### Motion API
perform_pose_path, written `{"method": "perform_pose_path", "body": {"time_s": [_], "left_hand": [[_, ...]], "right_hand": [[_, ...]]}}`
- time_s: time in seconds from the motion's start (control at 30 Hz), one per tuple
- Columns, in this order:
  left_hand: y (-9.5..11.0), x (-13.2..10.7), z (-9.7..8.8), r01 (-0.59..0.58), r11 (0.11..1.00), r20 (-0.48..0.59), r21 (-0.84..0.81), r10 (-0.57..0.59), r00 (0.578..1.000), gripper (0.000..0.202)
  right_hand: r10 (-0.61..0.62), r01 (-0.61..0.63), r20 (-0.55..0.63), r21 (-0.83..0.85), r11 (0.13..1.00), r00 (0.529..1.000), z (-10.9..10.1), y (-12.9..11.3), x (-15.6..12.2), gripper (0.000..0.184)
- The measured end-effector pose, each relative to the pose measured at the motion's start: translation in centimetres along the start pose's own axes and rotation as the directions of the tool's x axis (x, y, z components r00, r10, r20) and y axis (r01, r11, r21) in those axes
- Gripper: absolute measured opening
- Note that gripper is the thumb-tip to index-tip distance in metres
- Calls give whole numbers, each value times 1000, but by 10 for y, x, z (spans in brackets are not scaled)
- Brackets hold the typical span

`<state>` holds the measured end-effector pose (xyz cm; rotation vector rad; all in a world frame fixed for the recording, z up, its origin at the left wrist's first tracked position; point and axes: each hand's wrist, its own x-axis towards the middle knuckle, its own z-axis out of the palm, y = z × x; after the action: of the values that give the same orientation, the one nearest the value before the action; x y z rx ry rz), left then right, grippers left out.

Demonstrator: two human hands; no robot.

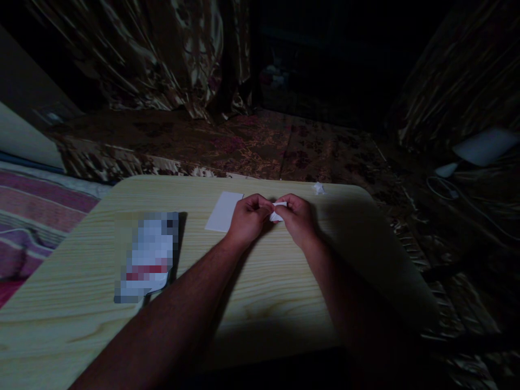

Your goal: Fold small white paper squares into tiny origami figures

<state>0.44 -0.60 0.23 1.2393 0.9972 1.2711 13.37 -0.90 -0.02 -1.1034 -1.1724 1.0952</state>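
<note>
A small folded piece of white paper (278,212) is pinched between my two hands, just above the wooden table. My left hand (251,216) grips its left side with thumb and fingers closed. From the other side, my right hand (296,216) holds it with the thumb on top. Fingers cover much of the paper, so its full shape is hidden. Left of my left hand lies a flat stack or sheet of white paper (223,211), partly behind the hand. A small white folded paper star (319,188) sits near the table's far edge, to the right.
The light wooden table (195,319) has rounded far corners. A device with a blurred-out screen (150,257) rests on its left part. Striped bedding (40,216) is at the left. Beyond stand a patterned covered ledge (244,138) and curtains; a white object with a cable (483,146) is at right.
</note>
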Motion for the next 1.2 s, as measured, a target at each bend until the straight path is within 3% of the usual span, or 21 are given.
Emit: {"method": "perform_pose_path", "body": {"time_s": [0.3, 0.5, 0.9, 1.2], "left_hand": [[-3, 1, 0, -18, 1000, 11, -3, 18, 1000, 12], [-3, 2, -2, -6, 1000, -83, 17, 7, 997, 13], [0, 1, 0, -28, 1000, -89, -9, 28, 996, 11], [5, -1, 1, -15, 1000, -119, -13, 13, 993, 12]], "right_hand": [[-49, 43, -77, -70, 997, 996, 0, -7, 0, 14], [109, -114, 66, 77, 991, 992, 1, -9, -2, 13], [38, -38, 29, -7, 999, 999, 2, -3, 0, 10], [71, -72, 38, 12, 997, 997, 5, -7, -2, 11]]}}
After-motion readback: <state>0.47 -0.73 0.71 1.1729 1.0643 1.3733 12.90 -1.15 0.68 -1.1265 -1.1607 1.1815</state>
